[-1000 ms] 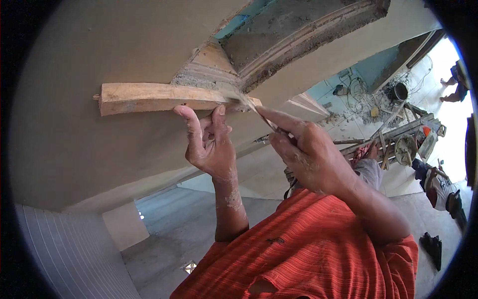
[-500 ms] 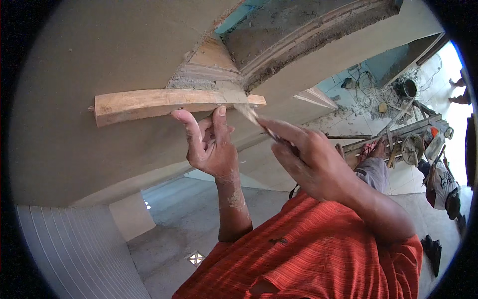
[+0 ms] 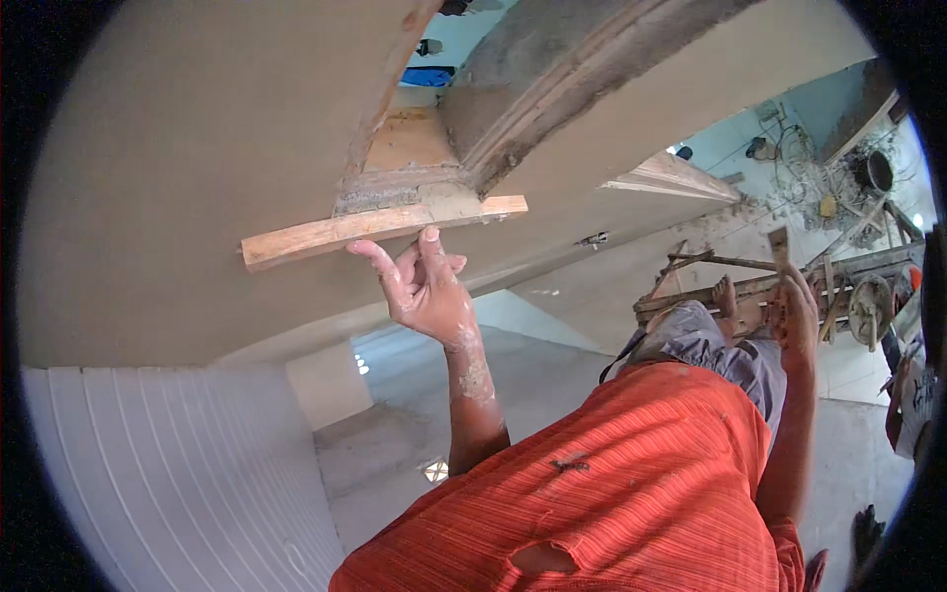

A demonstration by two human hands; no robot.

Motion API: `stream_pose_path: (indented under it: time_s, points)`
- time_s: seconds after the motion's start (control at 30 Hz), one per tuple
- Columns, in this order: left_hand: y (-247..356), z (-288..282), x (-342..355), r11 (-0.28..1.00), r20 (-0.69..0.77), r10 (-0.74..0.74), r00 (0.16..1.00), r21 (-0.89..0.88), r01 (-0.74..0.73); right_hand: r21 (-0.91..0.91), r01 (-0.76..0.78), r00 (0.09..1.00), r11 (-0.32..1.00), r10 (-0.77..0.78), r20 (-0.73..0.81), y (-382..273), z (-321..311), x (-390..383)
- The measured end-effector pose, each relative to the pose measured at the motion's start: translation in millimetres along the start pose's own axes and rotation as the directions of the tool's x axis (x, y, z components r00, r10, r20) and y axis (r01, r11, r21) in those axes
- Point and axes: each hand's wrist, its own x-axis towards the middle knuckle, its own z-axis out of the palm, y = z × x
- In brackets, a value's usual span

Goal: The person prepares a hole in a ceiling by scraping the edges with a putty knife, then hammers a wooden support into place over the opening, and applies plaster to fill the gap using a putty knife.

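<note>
A wooden strip (image 3: 296, 242) lies along the grey plastered wall (image 3: 178, 148), across the corner of a recessed opening (image 3: 409, 138). My left hand (image 3: 434, 296) holds the strip from below with its fingertips, some fingers curled. Grey plaster (image 3: 449, 205) coats part of the strip and the ledge just behind it. My right hand (image 3: 794, 316) is down at the right beside my leg, closed round a flat-bladed scraper (image 3: 779, 247) whose blade points away from me.
My feet stand on a plank scaffold (image 3: 695, 296), with a round plaster-crusted container (image 3: 870, 311) beside it. Beyond are a dark bucket (image 3: 873, 170), cables and rubble on the tiled floor. A partly visible person (image 3: 912, 405) is at the right edge. White ribbed panelling (image 3: 168, 454) is lower left.
My right hand has left the strip, carrying the scraper right and down toward the scaffold. My left hand stays at the strip. The view has shifted, showing more of the opening and my legs.
</note>
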Motion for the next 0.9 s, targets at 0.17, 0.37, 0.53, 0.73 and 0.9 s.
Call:
stream_pose_path:
  time_s: [0.17, 0.37, 0.53, 0.73, 0.9]
  points:
    - [-21, 5, -1, 0.99, 0.09, -0.13, 0.987, 0.062, 0.124, 0.294, -0.003, 0.987, 0.956, 0.051, -0.155, 72, -94, 39]
    - [-116, -87, 37, 0.781, 0.315, 0.29, 0.904, -0.623, -0.033, 0.548, 0.006, 0.826, 0.837, 0.305, -0.475, 69, -184, 97]
    - [-69, -46, 23, 0.988, 0.191, 0.058, 0.98, 0.128, -0.084, 0.536, 0.129, 0.712, 0.834, 0.298, -0.635, 102, -315, 150]
    - [-62, -116, 93, -0.059, 0.956, 0.16, 0.247, -0.24, 0.969, 0.524, -0.209, 0.688, 0.826, 0.504, -0.521, 173, -439, 231]
    - [-14, -31, 44, -0.152, 0.969, 0.169, 0.18, -0.155, 0.976, 0.249, -0.544, 0.647, 0.801, 0.59, -0.483, 212, -522, 285]
